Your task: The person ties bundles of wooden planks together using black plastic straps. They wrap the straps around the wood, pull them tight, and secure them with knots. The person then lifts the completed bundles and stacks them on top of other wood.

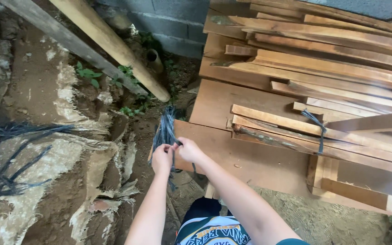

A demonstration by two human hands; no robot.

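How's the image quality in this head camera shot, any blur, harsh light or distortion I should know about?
Head view: soft, even daylight with no hard shadows or glare; the left hand, right hand and the dark strips they grip are slightly soft; the stacked wooden slats look a little smeared towards the top right; wide-angle lens bends the leaning poles.

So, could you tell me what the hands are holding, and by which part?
Both hold a bundle of dark plastic strips: the left hand grips its lower end, while the right hand pinches a strand beside it.
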